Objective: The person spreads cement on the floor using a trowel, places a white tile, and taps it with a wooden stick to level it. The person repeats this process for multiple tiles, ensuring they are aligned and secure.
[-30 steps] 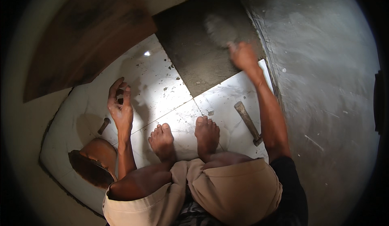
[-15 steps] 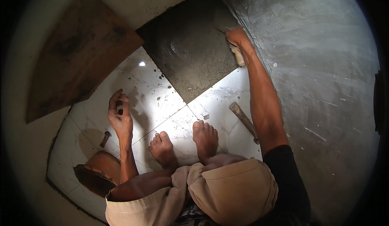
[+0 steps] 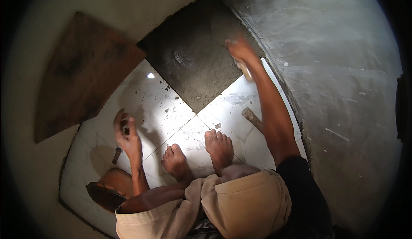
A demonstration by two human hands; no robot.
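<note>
My right grip (image 3: 241,51) is wrapped round a pale-handled trowel (image 3: 246,72) over dark grey, wet-glinting mortar (image 3: 184,67); my left grip (image 3: 128,137) curves loosely spread.

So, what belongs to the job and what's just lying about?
In the job, apparently:
right hand; its pale-handled tool
dark grey mortar square

Not held:
brown wooden tool handle
small brown tool
orange-brown round container
flat reddish-brown panel, role unclear
</note>
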